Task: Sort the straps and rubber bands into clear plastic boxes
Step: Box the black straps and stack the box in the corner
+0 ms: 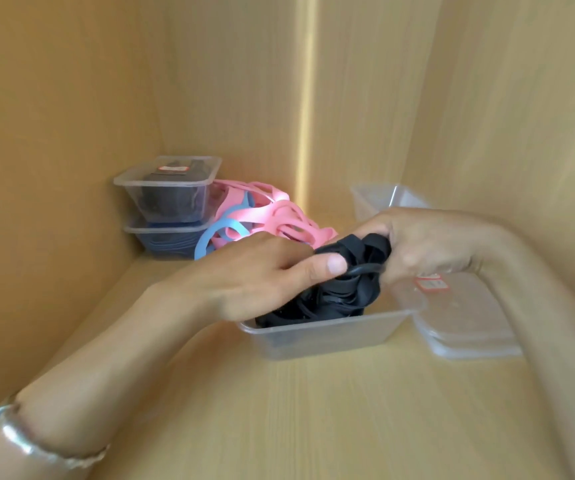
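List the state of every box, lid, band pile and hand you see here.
Left hand: grips black bands.
Right hand: grips black bands.
Black bands: bunched, partly in front box.
Front box: open.
Stacked boxes: lidded, filled.
Pink and blue bands: loose on shelf.
Back box: open, seemingly empty.
Lids: off, beside front box.

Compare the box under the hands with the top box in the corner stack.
The near box has no lid; the top stacked box is lidded, with a red sticker. The near box stands on the shelf; the stacked one sits on a lower box. The left hand and right hand grip black straps in the near box; no hand touches the stacked one. Both are clear plastic.
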The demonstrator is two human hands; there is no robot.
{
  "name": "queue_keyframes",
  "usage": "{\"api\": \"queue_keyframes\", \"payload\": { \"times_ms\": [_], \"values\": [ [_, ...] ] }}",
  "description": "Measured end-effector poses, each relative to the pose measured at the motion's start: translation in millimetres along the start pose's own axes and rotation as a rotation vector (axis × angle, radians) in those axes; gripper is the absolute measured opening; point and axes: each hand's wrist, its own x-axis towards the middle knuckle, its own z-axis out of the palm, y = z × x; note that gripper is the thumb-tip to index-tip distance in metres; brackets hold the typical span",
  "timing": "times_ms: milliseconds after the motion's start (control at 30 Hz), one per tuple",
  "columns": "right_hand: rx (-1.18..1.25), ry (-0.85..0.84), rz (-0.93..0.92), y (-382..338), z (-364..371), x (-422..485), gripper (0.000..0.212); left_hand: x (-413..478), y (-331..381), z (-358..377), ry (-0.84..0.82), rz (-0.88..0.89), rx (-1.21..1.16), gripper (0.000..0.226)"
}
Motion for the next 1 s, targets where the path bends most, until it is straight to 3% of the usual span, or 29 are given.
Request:
{"api": "queue_keyframes", "payload": {
  "times_ms": [133, 300, 467, 567, 700, 767, 833, 1000],
  "values": [
    [0.001, -0.007, 0.004, 2, 1, -1, 0.041, 2, 7, 6, 0.116, -0.027, -0.014, 0.063],
    [0.115, -0.186, 0.004, 3, 2, -9, 0.080, 4, 8, 8, 0.123, -0.114, -0.115, 0.066],
    [0.351, -0.189, -0.029, 11, -3, -13, 0.058, 6, 5, 14, -0.010, -0.125, -0.098, 0.062],
    [0.288, -0.062, -0.019, 16, -1, -8, 0.050, 7, 2, 15, -0.021, -0.126, -0.082, 0.075],
    [0.151, 0.030, 0.029, 15, -2, -6, 0.060, 11, -2, 19, -0.025, -0.028, -0.047, 0.094],
    [0.120, 0.060, 0.049, 14, -1, -5, 0.047, 11, -1, 19, -0.045, -0.018, 0.019, 0.097],
    [0.148, 0.064, 0.060, 12, 1, -5, 0.037, 10, 3, 17, -0.048, -0.042, 0.083, 0.091],
    [0.113, 0.061, 0.059, 6, 3, -6, 0.040, 13, 4, 19, -0.022, -0.025, 0.138, 0.059]
  ]
}}
